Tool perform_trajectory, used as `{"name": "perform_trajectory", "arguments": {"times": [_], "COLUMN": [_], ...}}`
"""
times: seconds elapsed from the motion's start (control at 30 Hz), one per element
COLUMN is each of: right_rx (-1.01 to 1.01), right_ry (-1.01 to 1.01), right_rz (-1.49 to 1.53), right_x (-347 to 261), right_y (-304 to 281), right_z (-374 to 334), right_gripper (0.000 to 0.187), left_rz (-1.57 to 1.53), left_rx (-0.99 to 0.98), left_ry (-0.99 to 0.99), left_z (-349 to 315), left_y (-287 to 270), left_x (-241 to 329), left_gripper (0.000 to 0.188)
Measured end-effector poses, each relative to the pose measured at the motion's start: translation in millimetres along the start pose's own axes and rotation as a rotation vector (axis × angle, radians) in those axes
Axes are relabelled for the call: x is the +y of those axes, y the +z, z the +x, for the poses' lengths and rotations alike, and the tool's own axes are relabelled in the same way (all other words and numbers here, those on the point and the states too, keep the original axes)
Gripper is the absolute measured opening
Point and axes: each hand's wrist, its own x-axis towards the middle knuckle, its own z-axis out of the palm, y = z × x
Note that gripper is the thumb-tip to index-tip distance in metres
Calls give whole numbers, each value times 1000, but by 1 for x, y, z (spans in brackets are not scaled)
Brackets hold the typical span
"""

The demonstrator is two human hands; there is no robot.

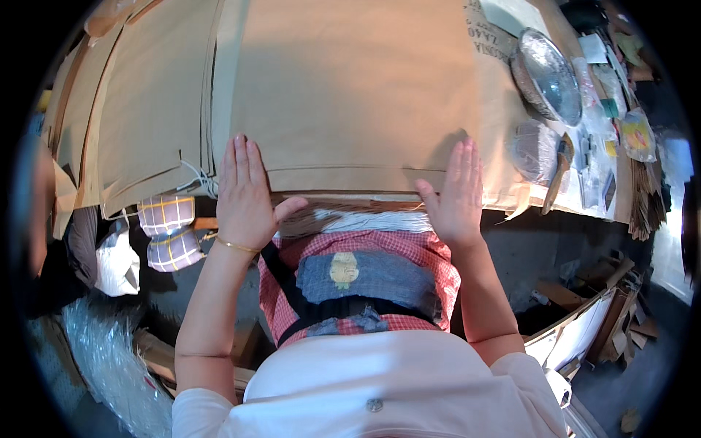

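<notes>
My left hand [244,193] is open, its fingers straight and its thumb pointing inward, at the near left part of a large brown paper sheet [350,95]. On the opposite side, my right hand [456,191] is open in the same way, fingers stretched away from me. Both palms appear to rest at the sheet's near edge, with nothing held. A crease line runs across the paper between them. Below that edge, bundles of white cords [372,220] and brown cords [321,219] lie over my red checked apron [281,292].
More brown paper [157,102] spreads at the left. At the right stand a metal bowl [555,77] and a wooden-handled brush [560,171] beside a plastic-wrapped block [535,150]. Checked cloth pieces [171,233] hang below the table's left edge. Clear plastic [117,365] and cardboard pieces [621,328] lie lower down.
</notes>
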Motion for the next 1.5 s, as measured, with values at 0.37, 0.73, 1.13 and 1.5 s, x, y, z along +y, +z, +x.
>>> {"name": "perform_trajectory", "arguments": {"times": [0.37,0.73,1.13,1.5], "right_rx": [255,-108,-808,-742], "right_ry": [19,221,437,285], "right_rz": [273,713,1256,413], "right_x": [23,-6,-275,-15], "right_y": [-1,-16,76,-114], "right_z": [12,9,135,44], "right_gripper": [33,25,32,14], "left_rz": [-532,-385,-205,-495], "left_rx": [172,485,508,681], "left_ry": [-21,-186,-707,-535], "left_z": [1,-41,-51,-79], "left_y": [9,-29,-79,-27], "left_x": [-32,-60,-379,-232], "left_gripper": [64,19,33,20]}}
